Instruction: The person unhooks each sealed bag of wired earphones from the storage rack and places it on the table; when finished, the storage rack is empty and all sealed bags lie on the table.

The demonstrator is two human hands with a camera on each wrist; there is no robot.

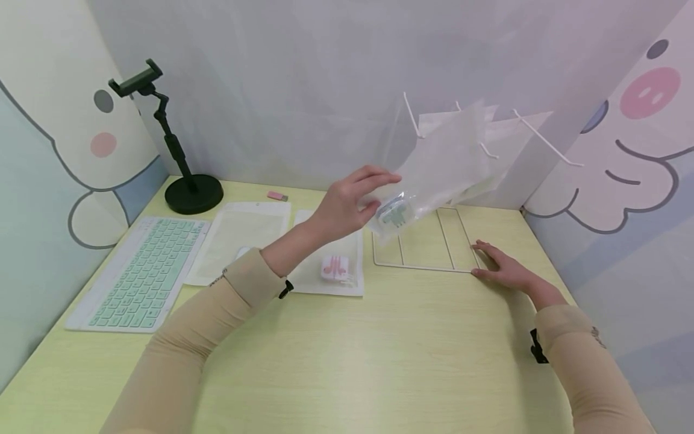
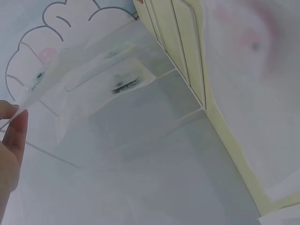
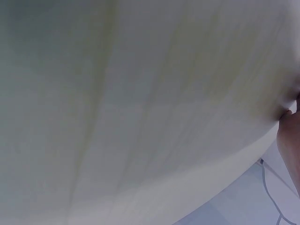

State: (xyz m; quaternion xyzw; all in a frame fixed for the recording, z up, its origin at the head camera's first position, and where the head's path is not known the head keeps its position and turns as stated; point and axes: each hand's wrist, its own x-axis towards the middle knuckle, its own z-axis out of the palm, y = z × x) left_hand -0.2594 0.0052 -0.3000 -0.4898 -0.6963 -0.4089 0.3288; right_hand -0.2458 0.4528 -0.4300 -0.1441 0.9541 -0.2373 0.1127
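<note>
My left hand (image 1: 347, 202) pinches the edge of a translucent plastic bag (image 1: 447, 157) between thumb and fingers. Low in that bag, near the fingertips, lies a small packet with a blue-green print (image 1: 396, 212). More bags hang behind it; in the left wrist view one bag (image 2: 108, 84) carries a dark label with "BEST QUALITY". White wire hooks (image 1: 547, 138) stick out around the bags, above the flat wire base of a white rack (image 1: 423, 267). My right hand (image 1: 504, 268) rests at the right end of that base, fingertips on the wire.
Left of the rack lie two flat bags, one with a pink-and-white item (image 1: 335, 268), the other a pale bag (image 1: 238, 235) partly behind my left arm. A mint-and-white keyboard (image 1: 143, 271), a black phone stand (image 1: 194, 194) and a pink USB stick (image 1: 277, 196) sit farther left.
</note>
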